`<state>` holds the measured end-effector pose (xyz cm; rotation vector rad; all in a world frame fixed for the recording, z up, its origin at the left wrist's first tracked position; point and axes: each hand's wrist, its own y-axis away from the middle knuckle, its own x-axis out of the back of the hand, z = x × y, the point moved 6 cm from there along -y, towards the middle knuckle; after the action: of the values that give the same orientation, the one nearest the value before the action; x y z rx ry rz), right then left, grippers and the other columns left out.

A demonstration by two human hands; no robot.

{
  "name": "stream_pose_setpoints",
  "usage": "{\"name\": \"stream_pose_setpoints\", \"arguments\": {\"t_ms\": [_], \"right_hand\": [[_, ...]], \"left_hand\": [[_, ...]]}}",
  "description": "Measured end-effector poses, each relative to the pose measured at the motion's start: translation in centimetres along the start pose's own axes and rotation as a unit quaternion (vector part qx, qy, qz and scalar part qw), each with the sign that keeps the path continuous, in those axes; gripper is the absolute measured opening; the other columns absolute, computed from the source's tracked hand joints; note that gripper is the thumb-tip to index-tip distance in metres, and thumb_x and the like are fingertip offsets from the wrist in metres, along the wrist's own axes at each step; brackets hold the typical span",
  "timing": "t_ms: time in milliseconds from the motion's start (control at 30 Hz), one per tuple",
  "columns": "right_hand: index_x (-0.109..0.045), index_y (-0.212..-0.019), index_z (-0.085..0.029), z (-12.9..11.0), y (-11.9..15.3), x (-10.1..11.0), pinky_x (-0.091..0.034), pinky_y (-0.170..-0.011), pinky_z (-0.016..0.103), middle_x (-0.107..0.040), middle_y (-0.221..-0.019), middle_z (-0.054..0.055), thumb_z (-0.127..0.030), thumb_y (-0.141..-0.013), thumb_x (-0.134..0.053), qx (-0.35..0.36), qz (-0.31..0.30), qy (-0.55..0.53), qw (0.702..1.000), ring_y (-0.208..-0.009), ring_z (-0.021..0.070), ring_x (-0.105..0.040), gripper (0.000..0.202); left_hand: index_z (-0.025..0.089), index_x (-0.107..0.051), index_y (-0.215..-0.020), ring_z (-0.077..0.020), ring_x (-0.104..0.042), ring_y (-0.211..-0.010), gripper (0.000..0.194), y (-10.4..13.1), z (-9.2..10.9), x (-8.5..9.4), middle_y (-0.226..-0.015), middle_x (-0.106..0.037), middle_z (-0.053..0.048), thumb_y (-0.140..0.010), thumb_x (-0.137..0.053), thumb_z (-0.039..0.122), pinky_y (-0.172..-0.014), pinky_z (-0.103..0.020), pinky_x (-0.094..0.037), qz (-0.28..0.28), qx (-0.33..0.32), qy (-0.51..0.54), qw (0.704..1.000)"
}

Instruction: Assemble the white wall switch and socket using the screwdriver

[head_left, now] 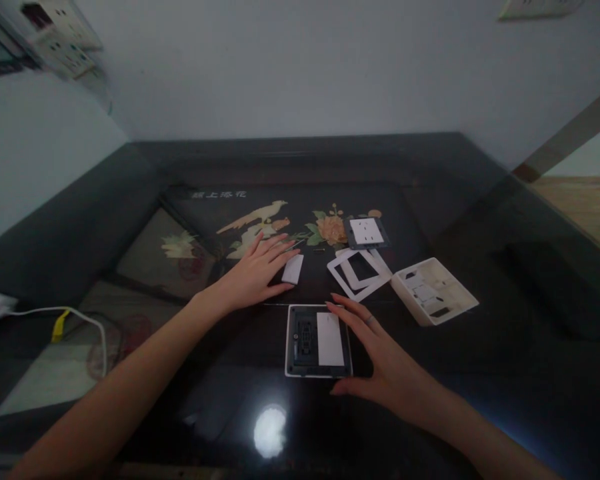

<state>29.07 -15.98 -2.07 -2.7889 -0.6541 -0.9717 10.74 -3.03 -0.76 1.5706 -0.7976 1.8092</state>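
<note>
My left hand (257, 272) reaches over the table with its fingers fanned out. A small white switch rocker plate (293, 269) sits between its thumb and forefinger, which touch the plate's near and far edges. In front of me lies a square wall switch (305, 340) with a white rim and a dark inner frame. A white rocker covers its right half, and the left half shows the bare mechanism. My right hand (365, 347) is curved around the switch's right side, thumb and fingers apart. Its fingertips are at the far edge, and the thumb is just off the near corner.
White cover frames (357, 293) overlap beyond the switch, beside a socket panel (367, 231). A white back box (430, 293) stands to the right. A small dark screw-like piece (319, 251) lies near the frames. At left runs a white cable (87, 315) with a yellow tag.
</note>
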Motion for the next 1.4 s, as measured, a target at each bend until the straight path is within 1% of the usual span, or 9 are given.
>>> {"name": "stream_pose_setpoints", "arguments": {"t_ms": [233,367,633,900,1000,1067,1167,1300,1400], "right_hand": [[-0.03,-0.15,-0.03,-0.1,0.0,0.0,-0.033,-0.116,0.055,-0.029,-0.16,0.013,-0.033,-0.072,-0.081,-0.013,-0.007,-0.004,1.0,-0.146,0.0312,-0.032,0.093],[-0.033,-0.15,-0.027,-0.1,-0.1,0.0,-0.032,-0.117,0.053,-0.028,-0.16,0.013,-0.031,-0.072,-0.081,-0.026,-0.011,0.002,1.0,-0.147,0.0301,-0.031,0.091],[-0.03,-0.151,-0.032,-0.1,0.0,0.1,-0.035,-0.115,0.053,-0.03,-0.159,0.012,-0.031,-0.072,-0.082,0.007,0.002,0.005,1.0,-0.146,0.0311,-0.033,0.095],[-0.032,-0.149,-0.028,0.0,-0.1,0.0,-0.032,-0.116,0.055,-0.029,-0.159,0.014,-0.033,-0.072,-0.082,-0.009,-0.011,0.004,1.0,-0.146,0.0312,-0.032,0.092],[-0.033,-0.148,-0.027,-0.1,-0.1,0.0,-0.032,-0.116,0.055,-0.028,-0.159,0.014,-0.035,-0.072,-0.082,-0.007,-0.016,0.004,1.0,-0.146,0.0315,-0.031,0.091],[-0.032,-0.148,-0.029,-0.1,0.0,0.0,-0.034,-0.116,0.054,-0.027,-0.16,0.013,-0.035,-0.073,-0.081,-0.008,-0.017,0.007,1.0,-0.147,0.0315,-0.031,0.09],[-0.032,-0.149,-0.03,0.0,0.1,-0.1,-0.035,-0.115,0.053,-0.026,-0.16,0.012,-0.035,-0.074,-0.081,-0.007,-0.016,0.01,1.0,-0.147,0.0315,-0.03,0.09],[-0.032,-0.149,-0.03,0.1,0.1,-0.2,-0.034,-0.116,0.052,-0.024,-0.161,0.012,-0.041,-0.074,-0.08,-0.009,-0.017,0.01,1.0,-0.148,0.0311,-0.028,0.089],[-0.033,-0.149,-0.03,0.0,0.2,-0.1,-0.034,-0.116,0.051,-0.023,-0.161,0.011,-0.049,-0.074,-0.078,-0.013,-0.018,0.006,1.0,-0.148,0.0304,-0.026,0.089]], "left_hand": [[0.016,-0.047,-0.14,-0.0291,-0.035,-0.143,0.05,0.2,0.4,-0.4,-0.145,-0.054,-0.011,-0.095,-0.056,0.036,-0.121,-0.056,-0.016,0.007,-0.013,0.004,1.0],[0.015,-0.046,-0.141,-0.0314,-0.036,-0.14,0.055,0.0,0.2,-0.5,-0.146,-0.051,-0.014,-0.094,-0.057,0.04,-0.119,-0.053,-0.023,0.001,-0.015,0.006,1.0],[0.014,-0.045,-0.141,-0.0339,-0.035,-0.14,0.066,-1.1,-0.2,-0.3,-0.146,-0.046,-0.017,-0.088,-0.064,0.047,-0.116,-0.052,-0.029,-0.013,-0.021,0.021,0.999],[0.015,-0.055,-0.126,-0.0328,-0.039,-0.138,0.059,-2.0,-0.5,0.5,-0.142,-0.05,-0.016,-0.08,-0.073,0.047,-0.115,-0.051,-0.033,0.01,-0.013,0.057,0.998],[0.013,-0.05,-0.129,-0.0303,-0.046,-0.133,0.061,-1.0,0.1,1.9,-0.137,-0.053,-0.017,-0.082,-0.072,0.045,-0.112,-0.05,-0.037,0.058,0.025,0.089,0.994],[0.016,-0.05,-0.131,-0.0293,-0.052,-0.128,0.059,0.5,0.8,3.3,-0.134,-0.057,-0.015,-0.084,-0.071,0.045,-0.11,-0.051,-0.04,0.109,0.065,0.147,0.981],[0.019,-0.051,-0.132,-0.0277,-0.056,-0.124,0.056,3.1,2.6,4.2,-0.133,-0.059,-0.012,-0.085,-0.069,0.044,-0.108,-0.047,-0.044,0.141,0.106,0.223,0.959],[0.02,-0.052,-0.133,-0.0266,-0.055,-0.123,0.055,5.4,5.3,3.6,-0.133,-0.059,-0.011,-0.086,-0.068,0.045,-0.107,-0.043,-0.045,0.149,0.12,0.274,0.942],[0.017,-0.053,-0.131,-0.0258,-0.056,-0.12,0.056,6.0,6.1,2.8,-0.129,-0.059,-0.012,-0.086,-0.068,0.046,-0.105,-0.041,-0.047,0.138,0.117,0.288,0.94]]}}
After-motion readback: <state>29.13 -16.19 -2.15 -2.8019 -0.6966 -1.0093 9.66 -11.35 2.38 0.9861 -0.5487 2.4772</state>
